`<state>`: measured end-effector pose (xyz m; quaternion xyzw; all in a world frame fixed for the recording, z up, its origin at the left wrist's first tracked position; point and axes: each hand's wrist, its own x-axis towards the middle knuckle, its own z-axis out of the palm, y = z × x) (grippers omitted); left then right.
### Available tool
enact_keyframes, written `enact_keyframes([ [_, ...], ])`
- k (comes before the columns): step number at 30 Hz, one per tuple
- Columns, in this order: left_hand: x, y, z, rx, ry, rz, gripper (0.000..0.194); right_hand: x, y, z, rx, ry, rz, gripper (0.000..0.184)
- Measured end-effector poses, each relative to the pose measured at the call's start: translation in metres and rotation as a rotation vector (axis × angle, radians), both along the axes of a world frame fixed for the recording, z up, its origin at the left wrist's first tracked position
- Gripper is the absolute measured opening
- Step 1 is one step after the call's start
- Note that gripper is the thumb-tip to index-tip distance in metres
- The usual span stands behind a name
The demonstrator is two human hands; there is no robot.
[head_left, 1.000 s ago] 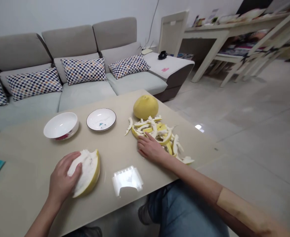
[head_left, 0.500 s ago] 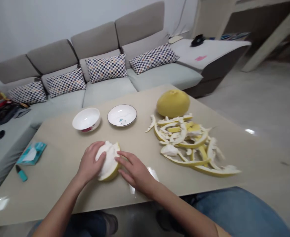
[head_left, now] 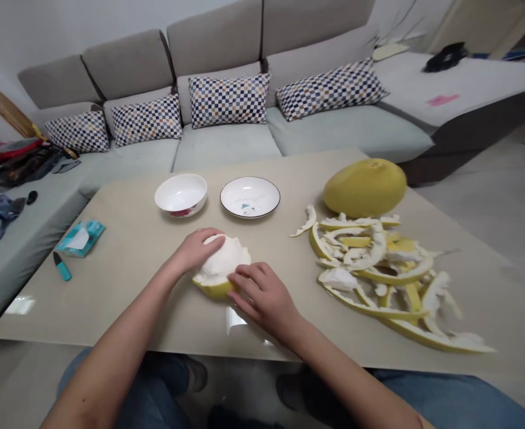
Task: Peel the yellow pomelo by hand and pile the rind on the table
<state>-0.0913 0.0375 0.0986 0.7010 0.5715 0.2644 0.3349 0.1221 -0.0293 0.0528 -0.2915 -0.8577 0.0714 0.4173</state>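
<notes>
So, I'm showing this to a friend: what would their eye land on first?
Probably the big yellow pomelo at the right of the beige table, beside a heap of torn rind. Nearer the middle, the left hand and right hand rest on a half-peeled pomelo piece, with a white bowl and plate just beyond.

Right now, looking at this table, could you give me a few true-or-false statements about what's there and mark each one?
1. The left hand and right hand are both on a peeled pomelo piece. True.
2. The whole pomelo sits on the white plate. False: it sits directly on the table, apart from the plate.
3. Torn pomelo peel lies heaped to the right of the hands. True.
4. The white bowl is upside down. False: it stands open side up.
5. A teal marker lies near a tissue packet. True.
</notes>
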Motion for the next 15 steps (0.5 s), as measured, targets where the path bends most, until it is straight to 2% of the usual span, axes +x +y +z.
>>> enact_keyframes([
  [4,-0.006,0.009,-0.007,-0.087,-0.09,0.034,0.042,-0.004,0.007,0.007,-0.187,0.126,-0.016,0.023],
  [9,-0.005,-0.007,-0.017,0.036,-0.276,0.111,0.041,-0.002,0.013,0.002,-0.469,0.258,-0.043,0.025],
  [12,-0.003,-0.013,-0.019,0.07,-0.354,0.128,0.038,-0.003,0.01,-0.005,-0.67,0.355,-0.13,0.05],
  [15,-0.003,-0.013,-0.02,0.043,-0.4,0.121,0.039,-0.009,0.005,-0.007,-0.993,0.482,-0.136,0.075],
])
